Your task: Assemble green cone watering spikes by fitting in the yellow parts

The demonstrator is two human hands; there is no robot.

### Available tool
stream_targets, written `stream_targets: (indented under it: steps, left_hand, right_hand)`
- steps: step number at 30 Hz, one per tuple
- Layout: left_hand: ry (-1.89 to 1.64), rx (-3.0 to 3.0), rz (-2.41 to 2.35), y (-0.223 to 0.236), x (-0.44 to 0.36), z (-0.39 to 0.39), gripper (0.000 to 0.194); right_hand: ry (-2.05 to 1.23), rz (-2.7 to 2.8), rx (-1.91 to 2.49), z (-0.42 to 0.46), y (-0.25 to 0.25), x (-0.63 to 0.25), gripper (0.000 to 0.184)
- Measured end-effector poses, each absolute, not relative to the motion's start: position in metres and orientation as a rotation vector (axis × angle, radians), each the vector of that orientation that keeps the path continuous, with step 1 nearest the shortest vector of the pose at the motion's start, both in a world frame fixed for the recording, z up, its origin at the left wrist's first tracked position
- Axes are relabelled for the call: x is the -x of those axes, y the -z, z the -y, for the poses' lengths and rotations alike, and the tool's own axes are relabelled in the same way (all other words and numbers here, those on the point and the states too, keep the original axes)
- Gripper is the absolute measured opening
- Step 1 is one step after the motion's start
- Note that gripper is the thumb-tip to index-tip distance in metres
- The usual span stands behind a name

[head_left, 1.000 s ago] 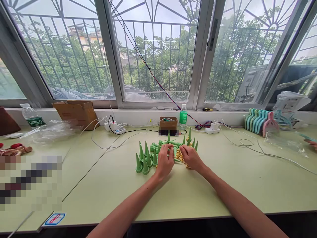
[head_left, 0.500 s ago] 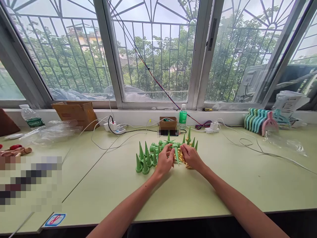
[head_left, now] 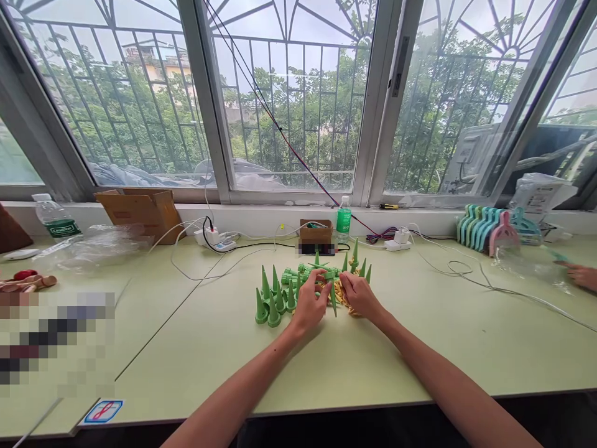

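My left hand (head_left: pixel 311 302) is closed round the capped end of a green plastic watering spike (head_left: pixel 333 301), whose tapered tip points down. Close beside it, my right hand (head_left: pixel 361 294) has its fingers pinched together; whatever lies between them is too small to make out. Small yellow plastic pieces (head_left: pixel 342 297) lie in a heap under and between both hands. To the left, several green spikes (head_left: pixel 273 316) stand upright on their wide ends. More green spikes (head_left: pixel 290 275) lie on their sides behind my hands, and a few stand upright behind the right one.
A small cardboard box (head_left: pixel 316 233) and a green-labelled bottle (head_left: pixel 344 219) stand at the back. Cables (head_left: pixel 261 252) cross the table. At right are pastel dustpan-like items (head_left: pixel 482 230) and another person's hand (head_left: pixel 581 274). A larger box (head_left: pixel 140 214) stands back left.
The spike in my left hand has tilted to hang more nearly straight down. My right hand stays beside it. Another person's hand has come in at the right edge.
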State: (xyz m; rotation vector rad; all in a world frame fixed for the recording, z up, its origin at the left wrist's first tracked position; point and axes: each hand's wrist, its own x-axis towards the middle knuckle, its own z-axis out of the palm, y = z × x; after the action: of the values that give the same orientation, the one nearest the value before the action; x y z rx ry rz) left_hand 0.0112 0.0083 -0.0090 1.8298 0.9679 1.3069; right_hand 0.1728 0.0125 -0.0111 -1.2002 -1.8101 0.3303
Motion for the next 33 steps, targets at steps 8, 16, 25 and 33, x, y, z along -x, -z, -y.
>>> stream_targets:
  steps: [8, 16, 25, 33]
  left_hand:
    - [-1.333, -1.908, -0.965, 0.008, -0.012, -0.006, 0.031]
    - [-1.363, -1.985, -0.960, 0.013, -0.012, -0.008, 0.024]
    - [-1.380, -1.845, -0.963, 0.014, -0.014, -0.005, 0.039]
    - [-1.302, -1.490, -0.844, 0.014, -0.019, -0.011, 0.046]
  right_hand:
    - [-0.318, 1.809, 1.181, -0.015, 0.016, -0.173, 0.047]
    - [-0.282, 1.814, 1.164, -0.018, 0.019, -0.174, 0.052]
    - [-0.376, 1.739, 1.150, -0.015, 0.018, -0.174, 0.048]
    - [-0.502, 1.577, 1.110, -0.015, 0.023, -0.177, 0.046]
